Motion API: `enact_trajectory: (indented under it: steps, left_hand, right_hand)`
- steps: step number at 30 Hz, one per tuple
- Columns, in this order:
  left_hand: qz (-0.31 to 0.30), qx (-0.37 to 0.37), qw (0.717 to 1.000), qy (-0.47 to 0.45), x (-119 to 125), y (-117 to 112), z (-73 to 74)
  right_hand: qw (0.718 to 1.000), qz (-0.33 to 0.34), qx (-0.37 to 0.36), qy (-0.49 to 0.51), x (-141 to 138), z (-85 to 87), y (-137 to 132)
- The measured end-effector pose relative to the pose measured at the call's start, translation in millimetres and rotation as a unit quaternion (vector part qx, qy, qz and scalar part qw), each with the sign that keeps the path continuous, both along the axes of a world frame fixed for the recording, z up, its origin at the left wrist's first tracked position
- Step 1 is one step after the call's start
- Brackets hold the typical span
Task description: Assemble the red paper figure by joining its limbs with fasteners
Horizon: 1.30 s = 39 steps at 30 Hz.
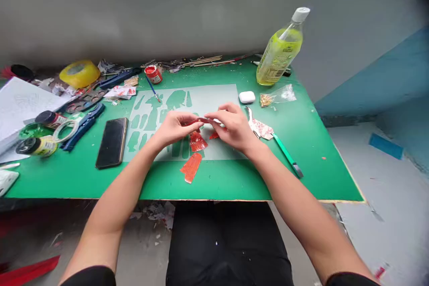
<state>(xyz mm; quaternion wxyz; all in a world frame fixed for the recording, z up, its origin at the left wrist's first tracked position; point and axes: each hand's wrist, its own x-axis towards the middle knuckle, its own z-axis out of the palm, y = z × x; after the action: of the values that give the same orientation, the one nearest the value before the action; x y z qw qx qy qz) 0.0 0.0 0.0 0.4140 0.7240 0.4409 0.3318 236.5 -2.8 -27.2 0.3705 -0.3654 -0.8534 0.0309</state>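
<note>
Both bare forearms reached forward, left hand and right hand meeting fingertip to fingertip, fingers pinched.

Phone, bottle and tape roll dot the table.

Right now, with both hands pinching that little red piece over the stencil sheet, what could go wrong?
The small red piece, pinched between the left hand and right hand, looks thin and might tear or crease. The green-handled tool, possibly a cutter, lies beside the right wrist; a sideways sweep could catch it. The loose red cutout lies toward the front edge of the table, where a forearm could brush it off.
</note>
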Motion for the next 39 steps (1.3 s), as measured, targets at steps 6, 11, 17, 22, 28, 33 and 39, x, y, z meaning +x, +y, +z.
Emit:
enact_trajectory:
  steps: [6,11,17,22,28,33,39]
  left_hand:
    - [0.002,0.019,1.0,0.004,-9.5,0.9,7.4]
    - [0.032,-0.004,0.999,-0.011,-10.6,4.4,9.9]
    - [-0.006,-0.039,0.999,-0.008,-1.4,3.7,-5.4]
    - [0.049,-0.043,0.995,-0.079,0.8,3.8,-2.6]
    - [0.112,-0.111,0.968,-0.194,0.0,5.9,3.2]
    - [0.152,-0.069,0.969,-0.179,0.6,5.8,4.2]
    - [0.192,0.075,0.972,-0.111,-2.6,12.4,-2.3]
  right_hand:
    - [0.997,0.022,-0.026,-0.069,0.9,9.2,-4.2]
    - [0.997,0.017,-0.02,-0.075,-1.1,11.4,-8.2]
    - [0.996,0.005,0.003,-0.085,-2.9,9.3,-8.5]
    - [0.989,-0.144,0.035,0.016,-5.0,18.9,-17.3]
    - [0.947,-0.265,0.013,0.181,-3.0,22.3,-12.4]
    - [0.978,-0.143,-0.113,0.097,-3.5,10.9,-7.5]
    - [0.951,-0.059,-0.292,0.084,-0.2,5.0,-5.0]
